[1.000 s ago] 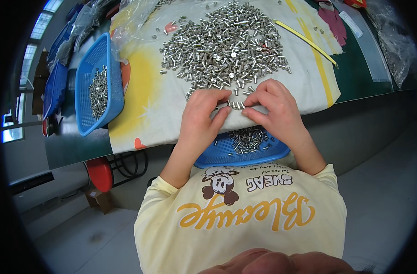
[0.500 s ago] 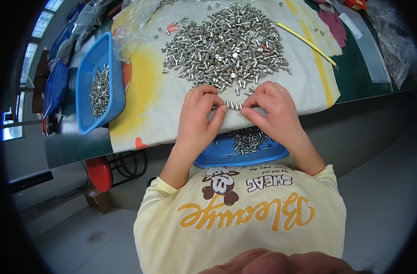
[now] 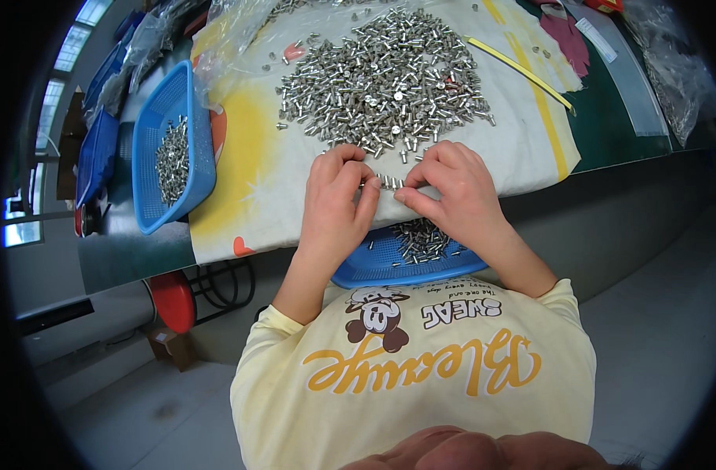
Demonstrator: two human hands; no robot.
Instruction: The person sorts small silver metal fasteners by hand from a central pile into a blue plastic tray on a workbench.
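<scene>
A short row of small silver screws (image 3: 390,182) is lined up between my two hands, close to the front edge of the cloth-covered table. My left hand (image 3: 336,202) pinches the row's left end with thumb and forefinger. At the other end, the thumb and fingers of my right hand (image 3: 458,194) are closed on the row too. Fingertips hide parts of the outer screws. Just beyond the hands lies a large heap of similar screws (image 3: 389,82), with a few strays at its near side. Below my hands, a blue basket (image 3: 356,274) holds more loose screws (image 3: 422,240).
Another blue basket (image 3: 204,157) with screws stands at the left on the table. A yellow strip (image 3: 521,72) lies right of the heap. Clear plastic bags (image 3: 675,74) sit at the far right. A red stool (image 3: 172,304) is under the table's left side.
Both hands have shifted slightly left with the row of screws, the right hand a little more. The whole view has also moved a touch. Both pinches stay closed.
</scene>
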